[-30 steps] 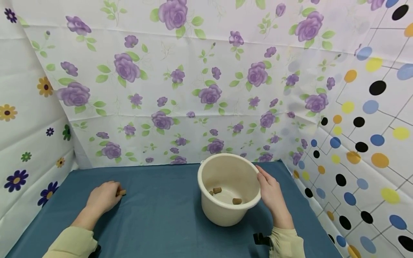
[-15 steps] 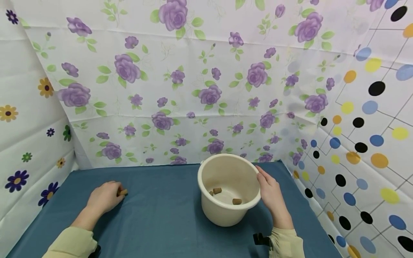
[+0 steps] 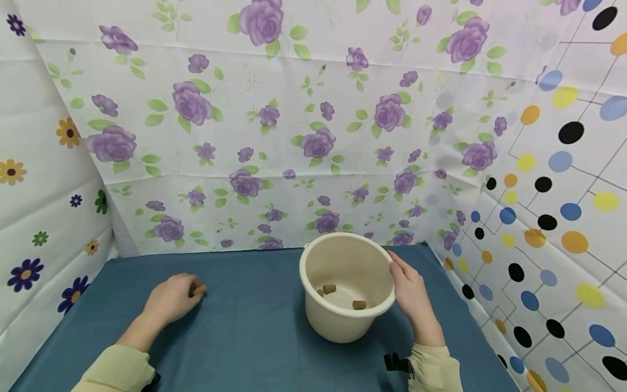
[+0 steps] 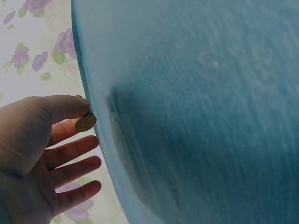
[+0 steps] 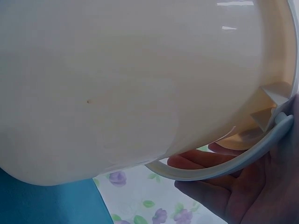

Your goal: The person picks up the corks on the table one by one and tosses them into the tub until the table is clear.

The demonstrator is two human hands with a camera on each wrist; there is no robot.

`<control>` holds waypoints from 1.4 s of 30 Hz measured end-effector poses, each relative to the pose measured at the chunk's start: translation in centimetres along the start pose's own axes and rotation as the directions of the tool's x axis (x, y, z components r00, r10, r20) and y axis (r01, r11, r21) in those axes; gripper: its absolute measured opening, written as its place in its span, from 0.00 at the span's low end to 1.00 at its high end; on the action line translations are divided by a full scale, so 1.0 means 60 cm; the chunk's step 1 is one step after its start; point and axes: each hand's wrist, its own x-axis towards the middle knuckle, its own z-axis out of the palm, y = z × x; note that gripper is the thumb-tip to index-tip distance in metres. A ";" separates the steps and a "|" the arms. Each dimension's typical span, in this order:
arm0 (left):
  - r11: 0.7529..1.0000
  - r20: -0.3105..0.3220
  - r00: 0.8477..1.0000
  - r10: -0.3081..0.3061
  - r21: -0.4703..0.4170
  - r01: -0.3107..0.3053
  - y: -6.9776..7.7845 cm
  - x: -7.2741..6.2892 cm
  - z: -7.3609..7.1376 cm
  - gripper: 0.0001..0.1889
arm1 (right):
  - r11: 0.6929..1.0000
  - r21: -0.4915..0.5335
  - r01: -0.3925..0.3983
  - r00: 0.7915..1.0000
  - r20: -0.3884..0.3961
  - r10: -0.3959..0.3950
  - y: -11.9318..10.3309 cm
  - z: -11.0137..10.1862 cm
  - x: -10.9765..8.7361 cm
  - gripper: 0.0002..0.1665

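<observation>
My left hand [image 3: 171, 298], over the left part of the blue cloth, pinches a cork [image 3: 200, 290]. In the left wrist view the thumb and index finger hold this cork [image 4: 86, 122], and the other fingers are spread loosely. A cream plastic bucket [image 3: 338, 326] stands right of centre, tilted slightly toward me. My right hand [image 3: 412, 294] grips its right side at the rim. The right wrist view shows the fingers behind the bucket's handle [image 5: 210, 172], below the rim. Inside lie a cork [image 3: 330, 288], partly beside another, and a further cork [image 3: 359, 305] apart from them.
Blue cloth [image 3: 245, 326] covers the table. Behind it hangs a white curtain [image 3: 284, 207] with purple flowers. A flower-print sheet [image 3: 44, 218] borders the left side, and a dotted sheet [image 3: 539, 261] the right. A black strap [image 3: 398, 362] sits at the right wrist.
My left hand has moved a little to the right, carrying the cork, mostly in the last half second. The right hand and the bucket have stayed in place.
</observation>
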 end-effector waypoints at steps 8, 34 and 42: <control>0.999 -0.030 0.998 0.049 0.003 -0.049 0.022 -0.003 0.002 0.08 | 1.000 -0.009 0.006 1.000 0.004 -0.006 0.000 0.001 -0.001 0.33; 0.978 -0.147 0.972 0.182 -0.075 -0.194 0.125 -0.008 -0.017 0.07 | 1.000 -0.009 0.000 1.000 -0.003 0.000 0.000 0.004 -0.003 0.33; 0.968 -0.243 0.949 0.203 -0.096 -0.232 0.145 -0.008 -0.019 0.08 | 1.000 -0.006 0.017 1.000 -0.006 -0.017 -0.001 0.002 -0.001 0.33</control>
